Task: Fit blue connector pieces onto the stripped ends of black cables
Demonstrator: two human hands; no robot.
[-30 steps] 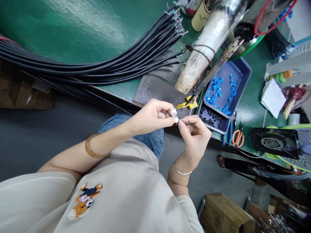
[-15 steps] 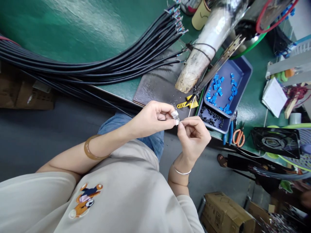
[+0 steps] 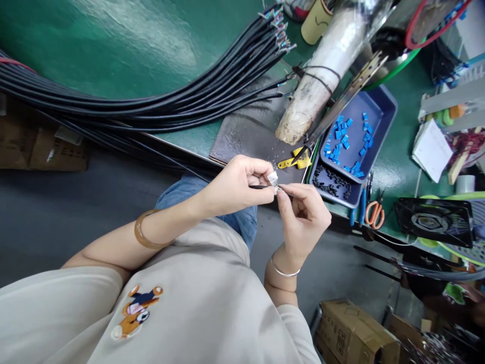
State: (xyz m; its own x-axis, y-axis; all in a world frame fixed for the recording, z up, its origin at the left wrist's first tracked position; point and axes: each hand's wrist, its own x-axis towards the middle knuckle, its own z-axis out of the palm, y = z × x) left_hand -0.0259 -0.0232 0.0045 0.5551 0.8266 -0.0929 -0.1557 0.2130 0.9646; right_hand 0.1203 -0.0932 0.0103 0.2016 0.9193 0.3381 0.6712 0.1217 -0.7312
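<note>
My left hand (image 3: 242,184) pinches a thin black cable (image 3: 259,187) between thumb and fingers. White tape (image 3: 272,178) wraps the tips of those fingers. Right beside it, my right hand (image 3: 305,215) is closed, thumb and forefinger pressed together at the end of the same cable. What exactly lies between the right fingertips is too small to make out. Both hands are held in front of the bench edge, fingertips nearly touching. Just beyond them, a yellow-handled tool (image 3: 299,159) rests on a dark mat (image 3: 242,136).
A bundle of black cables (image 3: 151,108) with stripped ends lies across the green bench (image 3: 113,40). A wrapped pole (image 3: 322,76) slants over the mat. Trays hold blue connectors (image 3: 339,136) and small black parts (image 3: 331,182). Orange-handled pliers (image 3: 375,215) and a black fan (image 3: 434,221) sit rightward.
The black cable now shows between my left fingers. My right fingertips stay pressed close to it, with only a slight shift. The whole view has drifted a little.
</note>
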